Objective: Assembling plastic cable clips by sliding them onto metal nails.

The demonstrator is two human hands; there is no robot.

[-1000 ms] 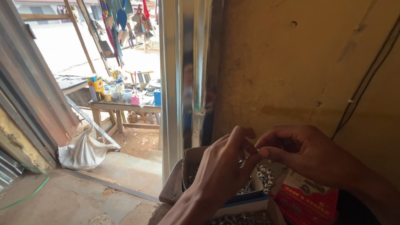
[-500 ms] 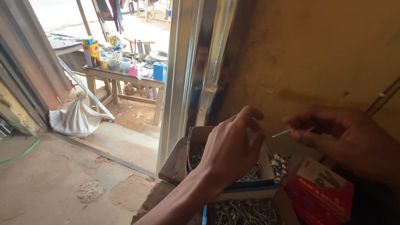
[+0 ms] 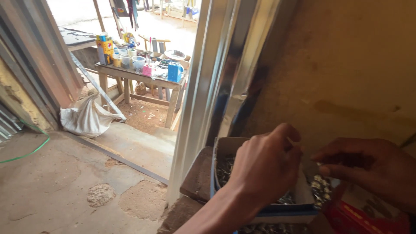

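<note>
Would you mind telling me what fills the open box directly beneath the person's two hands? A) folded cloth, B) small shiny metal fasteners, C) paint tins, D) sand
B: the open cardboard box under the left hand and right hand holds a heap of small shiny metal pieces that look like screws or nails; none of the other three materials shows in it.

Both arms are bare: the left hand [image 3: 264, 169] and its forearm show no sleeve, glove, ring or watch; the right hand [image 3: 368, 167] is likewise uncovered to the wrist
</note>
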